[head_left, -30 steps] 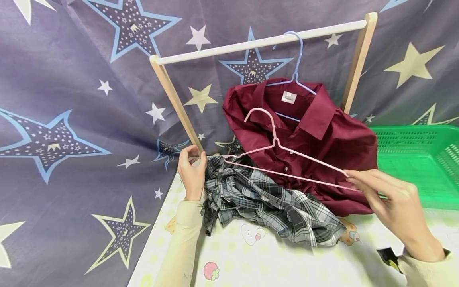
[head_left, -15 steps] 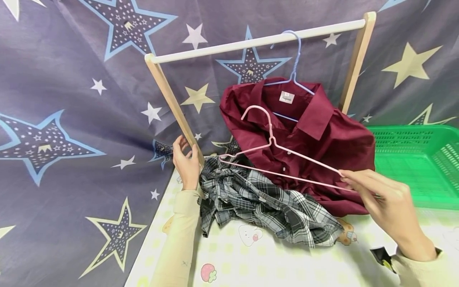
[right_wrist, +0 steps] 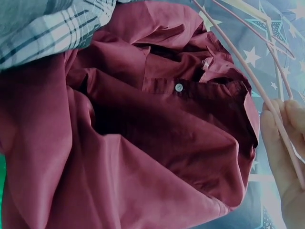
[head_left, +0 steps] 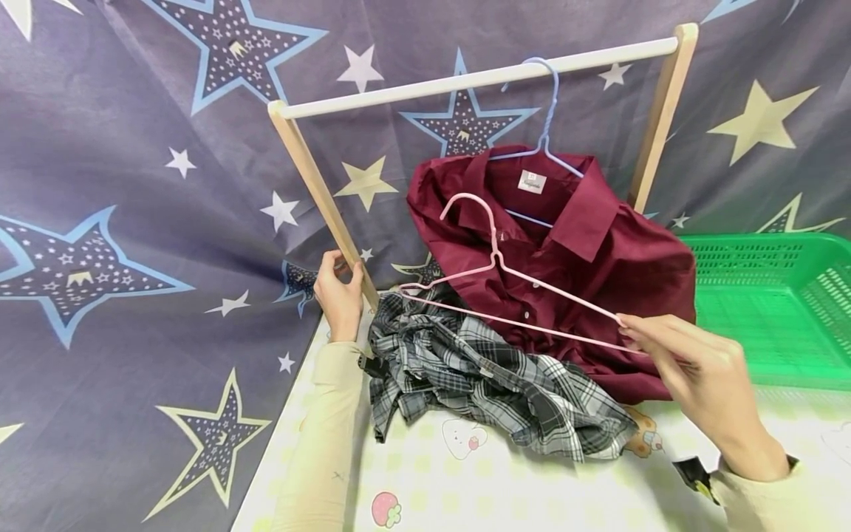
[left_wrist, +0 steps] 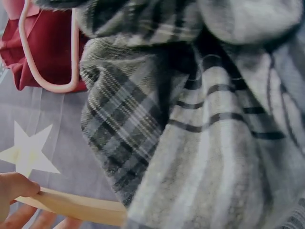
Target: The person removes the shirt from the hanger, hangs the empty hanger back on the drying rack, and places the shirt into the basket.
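My right hand (head_left: 705,369) pinches a pink wire hanger (head_left: 558,288) by its right end. The hanger is tilted, hook up, in front of a maroon shirt (head_left: 618,295) and above a crumpled plaid shirt (head_left: 479,377). At the left, my left hand (head_left: 339,292) holds the wooden post (head_left: 326,203) of a small clothes rack low down. In the left wrist view, the thumb (left_wrist: 21,187) lies on the wood and the fingers are beyond it. A blue hanger (head_left: 550,111) on the white rail (head_left: 425,89) carries the maroon shirt.
A green plastic basket (head_left: 764,318) stands on the right, beside the maroon shirt. The patterned tablecloth (head_left: 505,495) shows in front of the plaid shirt. Behind the rack hangs a dark curtain (head_left: 133,384) with stars.
The pink hanger and my right hand have drifted a little left. My left hand has shifted slightly left and up along the post. Both shirts stay where they were.
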Motion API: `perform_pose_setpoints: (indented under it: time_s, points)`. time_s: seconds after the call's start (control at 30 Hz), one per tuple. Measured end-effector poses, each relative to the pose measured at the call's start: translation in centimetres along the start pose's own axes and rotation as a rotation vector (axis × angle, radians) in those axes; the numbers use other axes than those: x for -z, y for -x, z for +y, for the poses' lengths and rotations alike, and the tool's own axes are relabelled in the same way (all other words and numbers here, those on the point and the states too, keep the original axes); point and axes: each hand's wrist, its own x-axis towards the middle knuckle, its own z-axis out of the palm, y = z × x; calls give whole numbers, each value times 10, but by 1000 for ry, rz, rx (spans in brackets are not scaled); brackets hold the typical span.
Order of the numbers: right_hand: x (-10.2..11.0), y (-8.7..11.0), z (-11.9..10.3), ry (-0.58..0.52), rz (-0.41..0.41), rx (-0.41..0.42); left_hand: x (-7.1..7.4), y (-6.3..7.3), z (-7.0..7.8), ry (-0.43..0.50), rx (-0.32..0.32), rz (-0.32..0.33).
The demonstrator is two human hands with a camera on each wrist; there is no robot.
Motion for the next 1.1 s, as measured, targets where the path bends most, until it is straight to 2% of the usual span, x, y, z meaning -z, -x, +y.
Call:
perform_pose_setpoints:
  time_s: [0.27,0.5,0.8,1.1]
  points:
    - [-10,-6,-7,0,19,-22,2,1,-1,7,10,-9]
    - [-15,-12,-7,18,33,-43,1,0,-3,25,-7,-3]
    - [-27,-25,-6,53,56,-6,3,-1,-1,42,10,-8]
    - [-43,-40,-10,82,122,6,4,-1,0,54,20,-14]
